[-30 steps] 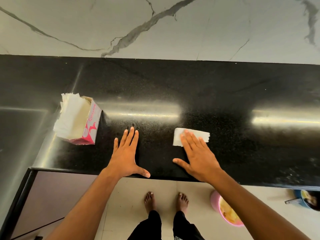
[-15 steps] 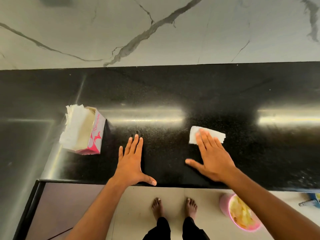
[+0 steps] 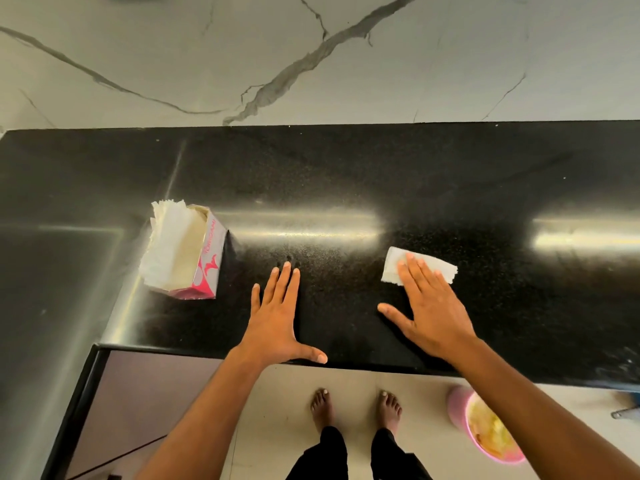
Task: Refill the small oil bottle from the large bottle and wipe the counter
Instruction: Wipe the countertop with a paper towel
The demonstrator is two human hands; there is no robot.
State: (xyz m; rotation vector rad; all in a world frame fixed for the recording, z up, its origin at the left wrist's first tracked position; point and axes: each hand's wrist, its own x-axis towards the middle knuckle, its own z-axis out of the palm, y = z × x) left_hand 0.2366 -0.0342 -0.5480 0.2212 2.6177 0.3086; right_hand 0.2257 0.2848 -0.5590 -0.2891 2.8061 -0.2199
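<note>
The person is wiping the black counter (image 3: pixel 450 174), and it is the right hand (image 3: pixel 433 313) doing the work. That hand is lying flat, fingers (image 3: pixel 414 275) stretched out and close together, pressing down on a folded white tissue (image 3: pixel 436 266) rather than gripping it. The tissue is sitting under the fingertips only: its far edge and both ends are poking out beyond them, while the palm and the splayed thumb are resting on bare stone nearer the counter's front edge.

The left hand (image 3: pixel 277 320) is lying open and flat on the counter too, fingers together, thumb out along the front edge, holding nothing. It looks to be bracing the body.

To do this step well, the person is probably best keeping even pressure through the fingertips so the tissue is sliding with the hand and not bunching or slipping out. Overlapping strokes would be wise, since oil smears on polished stone. No oily patch is clearly showing here; the glare is hiding much of the surface.

A pink tissue box (image 3: pixel 187 252) is standing open just beside the left hand, handy for a fresh sheet. Neither oil bottle is in view.
</note>
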